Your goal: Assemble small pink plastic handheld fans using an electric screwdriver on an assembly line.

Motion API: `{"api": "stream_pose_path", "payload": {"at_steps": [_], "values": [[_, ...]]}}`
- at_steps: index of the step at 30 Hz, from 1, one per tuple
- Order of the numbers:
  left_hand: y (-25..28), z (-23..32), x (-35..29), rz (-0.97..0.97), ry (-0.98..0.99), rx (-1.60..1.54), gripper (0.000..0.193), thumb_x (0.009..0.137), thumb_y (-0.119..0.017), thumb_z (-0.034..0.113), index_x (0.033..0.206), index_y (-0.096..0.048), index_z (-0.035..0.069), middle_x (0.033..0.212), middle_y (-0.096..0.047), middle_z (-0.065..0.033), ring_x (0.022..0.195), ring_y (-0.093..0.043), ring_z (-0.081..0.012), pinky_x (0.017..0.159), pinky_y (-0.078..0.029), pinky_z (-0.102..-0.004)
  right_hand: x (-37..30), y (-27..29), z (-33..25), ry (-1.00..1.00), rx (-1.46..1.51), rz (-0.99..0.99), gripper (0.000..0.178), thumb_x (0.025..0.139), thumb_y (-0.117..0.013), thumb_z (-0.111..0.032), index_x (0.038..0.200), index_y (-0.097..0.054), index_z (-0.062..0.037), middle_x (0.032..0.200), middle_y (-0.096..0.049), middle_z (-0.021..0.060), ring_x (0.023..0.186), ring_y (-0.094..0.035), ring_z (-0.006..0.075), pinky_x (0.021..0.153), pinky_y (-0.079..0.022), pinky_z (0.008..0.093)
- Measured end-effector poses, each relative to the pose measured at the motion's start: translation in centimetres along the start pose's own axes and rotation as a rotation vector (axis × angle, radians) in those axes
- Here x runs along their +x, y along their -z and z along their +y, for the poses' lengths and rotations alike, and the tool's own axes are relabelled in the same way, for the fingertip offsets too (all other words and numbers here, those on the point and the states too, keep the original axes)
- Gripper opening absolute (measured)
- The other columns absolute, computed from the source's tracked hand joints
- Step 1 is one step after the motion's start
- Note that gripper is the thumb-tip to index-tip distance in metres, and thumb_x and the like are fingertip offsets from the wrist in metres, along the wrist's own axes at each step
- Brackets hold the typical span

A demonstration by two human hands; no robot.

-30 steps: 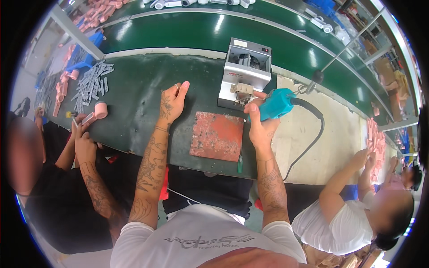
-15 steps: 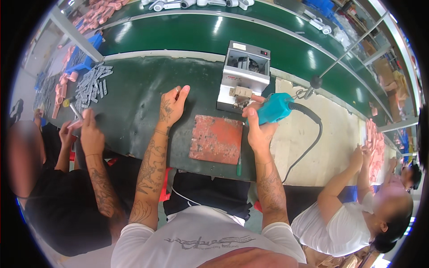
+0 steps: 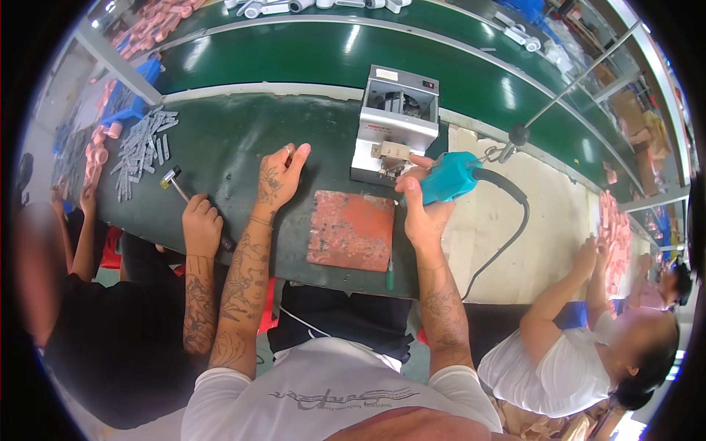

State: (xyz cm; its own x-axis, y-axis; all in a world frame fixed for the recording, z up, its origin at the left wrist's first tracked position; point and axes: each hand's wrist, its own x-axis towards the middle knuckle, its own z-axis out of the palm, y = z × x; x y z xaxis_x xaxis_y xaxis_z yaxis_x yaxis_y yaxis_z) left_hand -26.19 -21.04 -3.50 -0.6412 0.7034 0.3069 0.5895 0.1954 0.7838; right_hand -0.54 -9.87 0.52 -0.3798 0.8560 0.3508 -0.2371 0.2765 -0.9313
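My right hand (image 3: 426,213) is wrapped around a teal electric screwdriver (image 3: 452,176), which lies almost level. Its front end is at the outlet of a silver-grey screw feeder (image 3: 397,134), and the bit is hidden behind my fingers. Over the dark green mat, left of the feeder, hovers my left hand (image 3: 282,175) with fingers curled and thumb stretched out. Nothing shows in it, though its inner side is partly hidden. A worn red plate (image 3: 351,231) lies flat between my forearms. Beside its right edge is a small green-handled hand screwdriver (image 3: 390,278).
At my left, a co-worker's hand (image 3: 202,226) grips a hammer (image 3: 175,182) close to my forearm. Grey strips (image 3: 140,154) and pink parts (image 3: 95,156) lie beyond. A black cable (image 3: 521,235) loops over pale cardboard (image 3: 548,213). A green conveyor (image 3: 257,53) crosses behind.
The co-worker's hammer hand has come right and down onto the mat, away from the pink part. My hands keep almost the same pose, and the whole view has shifted slightly.
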Motion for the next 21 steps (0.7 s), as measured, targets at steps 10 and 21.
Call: {"api": "stream_pose_path", "payload": {"at_steps": [10, 21], "values": [[-0.1, -0.21, -0.08, -0.006, -0.01, 0.047, 0.052, 0.102, -0.068, 0.037, 0.071, -0.05, 0.0, 0.058, -0.046, -0.0122, 0.052, -0.042, -0.0228, 0.055, -0.04, -0.0374, 0.0, 0.02, -0.07, 0.025, -0.02, 0.013, 0.03, 0.094, -0.076, -0.014, 0.114, -0.063, 0.0047, 0.089, -0.069, 0.007, 0.082, -0.065, 0.0138, 0.079, -0.052, 0.0305], [-0.25, 0.37, 0.08, -0.013, 0.012, 0.038, 0.052, 0.101, -0.068, 0.038, 0.071, -0.051, 0.0, 0.058, -0.047, -0.0131, 0.053, -0.044, -0.026, 0.056, -0.041, -0.0386, 0.0, 0.09, 0.43, 0.009, -0.019, 0.002, 0.027, 0.093, -0.076, -0.017, 0.107, -0.066, 0.0036, 0.091, -0.07, 0.0085, 0.082, -0.065, 0.0144, 0.079, -0.052, 0.0315]]}}
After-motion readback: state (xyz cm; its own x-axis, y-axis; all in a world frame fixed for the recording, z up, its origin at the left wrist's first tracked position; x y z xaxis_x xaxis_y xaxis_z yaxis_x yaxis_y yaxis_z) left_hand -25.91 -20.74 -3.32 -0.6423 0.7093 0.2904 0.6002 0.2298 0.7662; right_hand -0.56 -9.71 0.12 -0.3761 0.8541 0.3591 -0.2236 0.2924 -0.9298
